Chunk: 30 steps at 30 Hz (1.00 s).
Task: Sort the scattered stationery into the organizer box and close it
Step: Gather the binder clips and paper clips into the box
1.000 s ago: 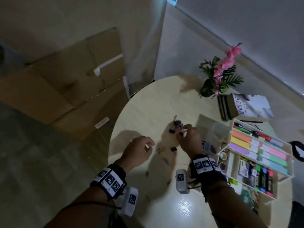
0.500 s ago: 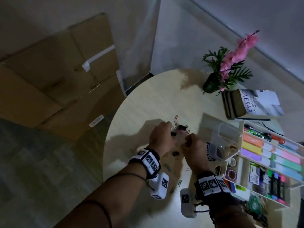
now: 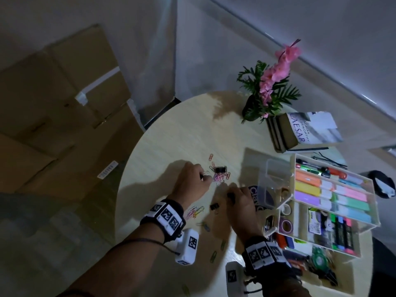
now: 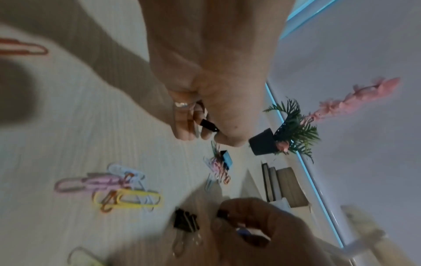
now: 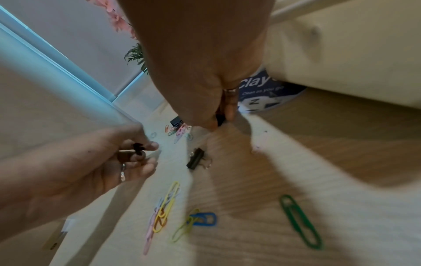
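On the round pale table (image 3: pixel 162 133), we are seeing a sorting job well underway. The tiered organizer box (image 3: pixel 292 168) is standing open at the right edge, already holding highlighters, markers and tape rolls.

A second ago the left hand (image 3: pixel 190 185) was off to the left, away from the scatter. Half a second ago both hands were meeting at the far pile. Now the left hand is staying by that pile, thumb and fingers pinched on a small black binder clip (image 4: pixel 208 125). The right hand (image 3: pixel 242 202) is drawing back toward the box, fingers curled on something small and black (image 4: pixel 222 214), probably another binder clip. We are judging that both hands are gathering clips to drop into a compartment, and that closing the lid is still some way off.

The clip in the left hand is poking out past the fingertips, its long axis running away from the wrist. A loose binder clip (image 3: pixel 214 206) is lying flat between the two wrists. In the head view its black body is running roughly left to right, and its wire handles are pointing back toward us.

A further binder clip is sitting on the far pile of pink paper clips (image 3: pixel 219 173). More coloured paper clips (image 3: pixel 195 211) are lying near the left wrist, and a green paper clip (image 5: pixel 300 221) is lying apart.
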Motion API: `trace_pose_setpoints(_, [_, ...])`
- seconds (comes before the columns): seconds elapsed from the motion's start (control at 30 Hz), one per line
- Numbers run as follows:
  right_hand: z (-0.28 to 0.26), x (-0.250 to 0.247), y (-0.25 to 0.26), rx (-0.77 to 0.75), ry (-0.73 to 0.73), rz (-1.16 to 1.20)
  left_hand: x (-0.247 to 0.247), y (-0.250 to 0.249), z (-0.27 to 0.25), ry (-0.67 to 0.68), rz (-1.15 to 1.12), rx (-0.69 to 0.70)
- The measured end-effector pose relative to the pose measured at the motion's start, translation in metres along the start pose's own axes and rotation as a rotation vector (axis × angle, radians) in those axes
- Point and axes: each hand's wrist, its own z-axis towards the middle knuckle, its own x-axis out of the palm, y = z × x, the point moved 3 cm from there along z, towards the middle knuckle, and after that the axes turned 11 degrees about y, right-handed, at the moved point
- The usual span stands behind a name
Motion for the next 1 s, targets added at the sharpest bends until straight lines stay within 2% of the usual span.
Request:
trace_pose_setpoints(0.13, [-0.008, -0.001, -0.002, -0.043, 0.030, -0.012, -0.015, -0.016, 0.009, -0.004, -0.004, 0.035])
trace_pose_setpoints(0.23, [-0.013, -0.005, -0.005, 0.010, -0.001, 0.013, -0.014, -0.033, 0.022, 0.011, 0.024, 0.041])
trace_pose_setpoints(0.33, [-0.020, -0.008, -0.010, 0.126, -0.088, 0.139, -0.008, -0.051, 0.032, 0.006, 0.201, 0.113])
trace_pose_setpoints(0.4, [-0.026, -0.008, -0.013, 0.178, -0.139, 0.260, 0.001, -0.057, 0.037, 0.051, 0.328, 0.163])
trace_pose_setpoints(0.5, [-0.036, -0.006, -0.013, 0.232, -0.112, 0.396, 0.011, -0.056, 0.043, 0.054, 0.441, 0.168])
trace_pose_setpoints(0.6, [-0.043, -0.005, -0.006, 0.208, -0.054, 0.338, 0.015, -0.052, 0.046, 0.024, 0.418, 0.139])
trace_pose_setpoints(0.77, [-0.049, 0.012, 0.019, 0.094, 0.182, 0.309, 0.016, -0.049, 0.047, 0.085, 0.359, 0.146])
trace_pose_setpoints(0.9, [-0.050, 0.020, 0.026, 0.030, 0.183, 0.281, -0.004, -0.044, 0.039, 0.122, 0.152, 0.150])
trace_pose_setpoints(1.0, [-0.051, 0.013, 0.024, 0.067, 0.085, 0.357, -0.026, -0.036, 0.025, 0.154, 0.062, 0.174])
